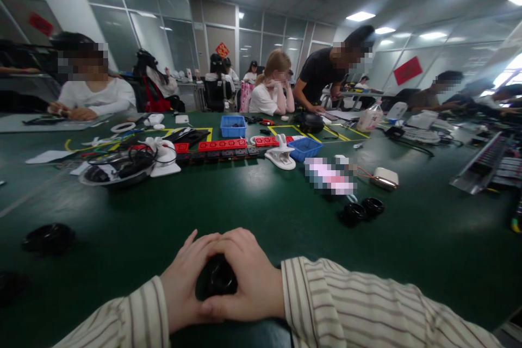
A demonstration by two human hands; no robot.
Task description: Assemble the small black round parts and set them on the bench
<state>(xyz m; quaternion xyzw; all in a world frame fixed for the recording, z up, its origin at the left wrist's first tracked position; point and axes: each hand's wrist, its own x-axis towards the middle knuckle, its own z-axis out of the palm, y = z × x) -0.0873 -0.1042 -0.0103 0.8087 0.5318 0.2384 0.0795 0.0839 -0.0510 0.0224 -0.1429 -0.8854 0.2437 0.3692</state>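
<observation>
Both my hands meet at the near edge of the green table (261,217), fingers curled around one small black round part (220,278). My left hand (185,283) cups it from the left and my right hand (248,277) wraps it from the right, fingertips touching above it. Striped sleeves cover both forearms. Two more black round parts (362,210) lie on the table to the right, and another black ring (49,237) lies to the left.
A metal bowl of black cables (118,167), red power strips (222,145), blue bins (233,126) and a white clip (280,155) stand mid-table. A white case (385,176) lies right. Several people sit or lean along the far side.
</observation>
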